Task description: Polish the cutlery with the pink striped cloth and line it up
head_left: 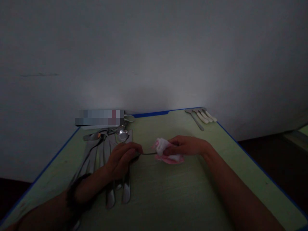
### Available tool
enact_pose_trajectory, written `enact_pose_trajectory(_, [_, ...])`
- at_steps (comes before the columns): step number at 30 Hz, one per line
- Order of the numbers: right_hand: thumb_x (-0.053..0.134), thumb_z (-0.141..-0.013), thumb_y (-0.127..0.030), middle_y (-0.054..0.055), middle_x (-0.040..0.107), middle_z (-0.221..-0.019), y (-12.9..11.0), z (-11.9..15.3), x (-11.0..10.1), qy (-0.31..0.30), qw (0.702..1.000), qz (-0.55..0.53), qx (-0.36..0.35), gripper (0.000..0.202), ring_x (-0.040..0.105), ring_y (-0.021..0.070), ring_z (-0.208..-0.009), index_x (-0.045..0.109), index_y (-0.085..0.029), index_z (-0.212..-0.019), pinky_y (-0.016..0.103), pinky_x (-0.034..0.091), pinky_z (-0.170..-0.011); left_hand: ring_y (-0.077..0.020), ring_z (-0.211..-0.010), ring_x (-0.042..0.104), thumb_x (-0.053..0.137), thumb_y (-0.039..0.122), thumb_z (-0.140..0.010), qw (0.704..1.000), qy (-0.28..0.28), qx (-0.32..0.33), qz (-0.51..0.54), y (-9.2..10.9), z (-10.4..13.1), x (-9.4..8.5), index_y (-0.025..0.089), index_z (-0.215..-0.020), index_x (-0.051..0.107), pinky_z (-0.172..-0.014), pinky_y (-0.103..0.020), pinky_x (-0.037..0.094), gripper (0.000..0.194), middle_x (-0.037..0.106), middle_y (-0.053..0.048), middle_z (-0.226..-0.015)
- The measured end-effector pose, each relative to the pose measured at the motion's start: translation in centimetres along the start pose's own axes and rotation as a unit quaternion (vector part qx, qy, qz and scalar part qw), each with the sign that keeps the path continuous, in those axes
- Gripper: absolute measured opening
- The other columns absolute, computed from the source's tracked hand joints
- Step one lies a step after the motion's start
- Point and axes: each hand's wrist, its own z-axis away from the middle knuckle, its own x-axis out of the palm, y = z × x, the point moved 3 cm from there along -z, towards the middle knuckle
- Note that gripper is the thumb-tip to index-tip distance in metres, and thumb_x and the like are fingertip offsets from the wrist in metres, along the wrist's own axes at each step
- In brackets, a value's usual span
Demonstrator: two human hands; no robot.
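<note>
Near the middle of the green table, my left hand is closed on one end of a thin metal utensil. My right hand grips a crumpled pink and white cloth, which wraps the utensil's other end and hides it. What kind of utensil it is cannot be made out. Beneath and beside my left hand lie several metal utensils with long flat handles, partly covered by my hand and forearm.
At the back left stands a white box with a blurred front. A shiny round-bowled utensil lies before it. Several utensils with pale handles and a metal one lie at the back right. A wall rises behind the table.
</note>
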Motion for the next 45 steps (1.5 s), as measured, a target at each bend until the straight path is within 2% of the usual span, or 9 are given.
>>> enact_pose_trajectory(6, [0.051, -0.081, -0.045, -0.001, 0.053, -0.067, 1.3, 1.4, -1.4, 0.042, 0.998, -0.033, 0.013, 0.033, 0.046, 0.0087, -0.059, 0.061, -0.014, -0.08, 0.02, 0.036, -0.054, -0.0141, -0.048, 0.05, 0.039, 0.037, -0.08, 0.981, 0.061, -0.145, 0.117, -0.3, -0.6, -0.2, 0.021, -0.067, 0.06, -0.045, -0.023, 0.038, 0.03, 0.055, 0.0, -0.055])
enact_pose_trajectory(11, [0.049, -0.083, -0.044, -0.002, 0.05, -0.063, 1.9, 0.8, -1.5, 0.089, 0.996, -0.028, -0.001, 0.033, 0.042, 0.0073, -0.055, 0.057, -0.013, -0.075, 0.02, 0.033, -0.052, -0.0128, -0.053, 0.05, 0.046, 0.034, -0.078, 0.962, 0.104, -0.194, 0.163, -0.5, -1.2, -0.5, 0.02, -0.063, 0.058, -0.046, -0.021, 0.039, 0.024, 0.054, 0.0, -0.061])
enact_pose_trajectory(15, [0.048, -0.083, -0.045, -0.001, 0.052, -0.064, 1.7, -0.5, -0.8, 0.143, 0.989, -0.032, -0.028, 0.033, 0.043, 0.0073, -0.054, 0.057, -0.013, -0.077, 0.02, 0.033, -0.051, -0.0108, -0.049, 0.042, 0.049, 0.033, -0.08, 0.932, 0.145, -0.194, 0.271, -1.1, -1.7, -0.2, 0.021, -0.081, 0.057, -0.042, -0.02, 0.035, 0.014, 0.047, 0.003, -0.059])
enact_pose_trajectory(19, [0.048, -0.082, -0.047, 0.0, 0.053, -0.066, 1.9, -1.3, -0.9, 0.246, 0.968, -0.039, -0.041, 0.036, 0.043, 0.0081, -0.055, 0.058, -0.013, -0.078, 0.021, 0.032, -0.052, -0.0098, -0.048, 0.04, 0.058, 0.032, -0.077, 0.935, 0.123, -0.174, 0.283, -1.0, -2.1, 0.4, 0.022, -0.106, 0.053, -0.043, -0.021, 0.032, 0.031, 0.046, 0.005, -0.059])
enact_pose_trajectory(22, [0.047, -0.082, -0.049, 0.001, 0.055, -0.066, 2.0, -1.5, -0.9, 0.299, 0.953, -0.035, -0.039, 0.038, 0.044, 0.0086, -0.055, 0.057, -0.013, -0.077, 0.021, 0.032, -0.052, -0.0095, -0.051, 0.044, 0.062, 0.031, -0.075, 0.943, 0.081, -0.188, 0.261, -1.2, -2.0, 0.8, 0.023, -0.108, 0.056, -0.045, -0.02, 0.034, 0.035, 0.053, 0.003, -0.066])
enact_pose_trajectory(29, [0.048, -0.082, -0.047, 0.001, 0.056, -0.069, 0.5, -2.9, 1.1, 0.29, 0.956, 0.004, -0.048, 0.034, 0.045, 0.0097, -0.059, 0.057, -0.014, -0.078, 0.021, 0.032, -0.052, -0.0136, -0.06, 0.054, 0.054, 0.038, -0.081, 0.965, -0.007, -0.201, 0.166, -2.2, -1.6, 1.1, 0.023, -0.096, 0.066, -0.05, -0.021, 0.04, 0.024, 0.063, -0.001, -0.073])
enact_pose_trajectory(36, [0.052, -0.079, -0.045, 0.0, 0.055, -0.07, 1.0, -2.9, 0.9, 0.275, 0.96, -0.028, -0.052, 0.032, 0.044, 0.0098, -0.06, 0.059, -0.014, -0.081, 0.021, 0.033, -0.053, -0.0102, -0.051, 0.047, 0.051, 0.039, -0.083, 0.967, 0.043, -0.2, 0.155, -1.6, -2.1, 0.6, 0.019, -0.095, 0.066, -0.044, -0.019, 0.034, 0.028, 0.057, 0.001, -0.064])
enact_pose_trajectory(41, [0.054, -0.075, -0.051, 0.003, 0.058, -0.076, 2.2, -2.7, -0.1, 0.36, 0.911, -0.196, -0.047, 0.038, 0.05, 0.0127, -0.065, 0.059, -0.014, -0.084, 0.024, 0.04, -0.058, -0.009, -0.049, 0.042, 0.048, 0.043, -0.086, 0.924, 0.163, -0.22, 0.266, -2.8, -2.3, 0.2, 0.019, -0.084, 0.06, -0.044, -0.019, 0.033, 0.027, 0.046, 0.004, -0.059])
enact_pose_trajectory(45, [0.039, -0.081, -0.055, 0.007, 0.06, -0.1, 2.0, -3.1, -0.9, 0.412, 0.854, -0.304, -0.09, 0.046, 0.055, 0.0172, -0.093, 0.056, -0.018, -0.103, 0.027, 0.046, -0.074, -0.0092, -0.052, 0.043, 0.045, 0.044, -0.086, 0.872, 0.152, -0.207, 0.417, -2.5, -2.5, 0.8, 0.02, -0.069, 0.047, -0.045, -0.02, 0.035, 0.03, 0.044, 0.004, -0.063])
